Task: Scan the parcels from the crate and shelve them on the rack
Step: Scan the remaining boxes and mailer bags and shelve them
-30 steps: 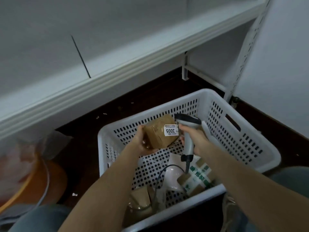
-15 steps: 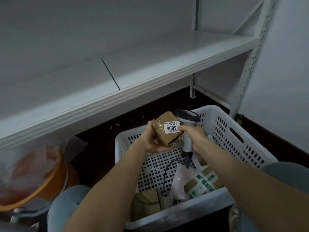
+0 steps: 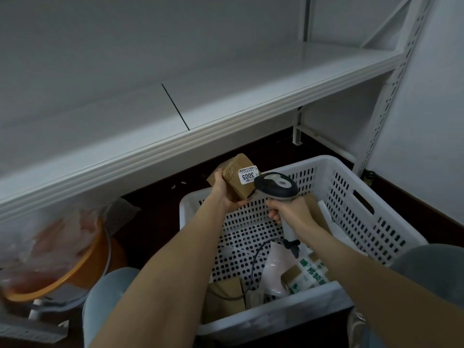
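White metal rack shelf (image 3: pixel 226 79) lying open above the white perforated plastic crate (image 3: pixel 376 197).
Its ribbed front lip is standing between crate and shelf top; the left hand (image 3: pixel 223 194), gripping a brown taped parcel (image 3: pixel 236 187), and the right hand (image 3: pixel 288 212), gripping a grey handheld scanner (image 3: pixel 276 187), are crowding that gap, and a perforated white upright (image 3: pixel 391 96) is bounding the shelf's right end.

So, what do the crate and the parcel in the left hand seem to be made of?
The crate: likely white moulded plastic, matte, given its punched slots and holes. The parcel in the left hand: brown cardboard, apparently under glossy clear tape, which shows faint reflections.
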`<state>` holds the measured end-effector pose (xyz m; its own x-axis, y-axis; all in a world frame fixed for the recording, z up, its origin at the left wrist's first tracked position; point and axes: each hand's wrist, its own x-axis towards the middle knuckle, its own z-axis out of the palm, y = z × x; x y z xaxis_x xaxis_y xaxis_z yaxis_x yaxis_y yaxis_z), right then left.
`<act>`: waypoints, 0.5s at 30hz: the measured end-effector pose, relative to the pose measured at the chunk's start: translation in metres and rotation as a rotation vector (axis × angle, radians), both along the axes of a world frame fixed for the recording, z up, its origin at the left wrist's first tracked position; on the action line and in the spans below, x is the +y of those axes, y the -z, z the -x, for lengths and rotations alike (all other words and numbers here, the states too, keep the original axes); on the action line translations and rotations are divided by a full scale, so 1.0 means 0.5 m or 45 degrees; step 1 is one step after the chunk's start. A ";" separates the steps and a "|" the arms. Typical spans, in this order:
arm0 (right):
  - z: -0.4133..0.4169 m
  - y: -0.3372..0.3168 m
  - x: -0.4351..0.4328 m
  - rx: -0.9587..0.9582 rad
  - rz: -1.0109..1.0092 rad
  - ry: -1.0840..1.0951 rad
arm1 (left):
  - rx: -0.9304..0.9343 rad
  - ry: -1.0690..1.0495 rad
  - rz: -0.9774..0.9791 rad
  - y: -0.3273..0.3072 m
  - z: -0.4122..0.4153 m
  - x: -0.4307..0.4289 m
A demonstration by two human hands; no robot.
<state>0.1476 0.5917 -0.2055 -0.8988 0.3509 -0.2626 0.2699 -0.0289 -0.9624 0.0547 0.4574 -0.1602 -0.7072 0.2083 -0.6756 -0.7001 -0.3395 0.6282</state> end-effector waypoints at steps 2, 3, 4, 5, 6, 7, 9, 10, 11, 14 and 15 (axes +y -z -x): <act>-0.004 0.008 -0.003 0.009 -0.008 0.006 | -0.009 -0.009 0.000 0.003 0.005 -0.001; -0.006 0.011 -0.005 0.016 -0.019 0.009 | -0.006 -0.013 0.003 0.003 0.005 -0.001; -0.008 0.011 -0.007 0.020 -0.027 0.013 | -0.003 -0.015 0.007 0.003 0.005 -0.001; -0.010 0.011 -0.008 0.025 -0.029 0.015 | 0.000 -0.019 0.012 0.002 0.004 -0.001; -0.012 0.010 -0.010 0.027 -0.023 0.013 | 0.004 -0.025 0.018 0.002 0.003 0.000; -0.015 0.008 -0.011 0.033 -0.011 0.006 | 0.005 -0.029 0.025 0.002 0.002 0.001; -0.020 0.002 -0.014 0.052 0.010 -0.014 | 0.005 -0.035 0.029 0.001 0.000 0.002; -0.023 -0.001 -0.016 0.061 0.018 -0.022 | 0.006 -0.030 0.037 0.001 0.000 0.003; -0.026 -0.002 -0.017 0.066 0.032 -0.026 | 0.012 -0.024 0.040 0.002 0.000 0.004; -0.032 -0.005 -0.021 0.056 0.060 -0.033 | 0.019 -0.019 0.041 0.000 -0.003 0.006; -0.032 -0.004 -0.021 0.051 0.065 -0.033 | 0.019 -0.020 0.042 0.000 -0.004 0.006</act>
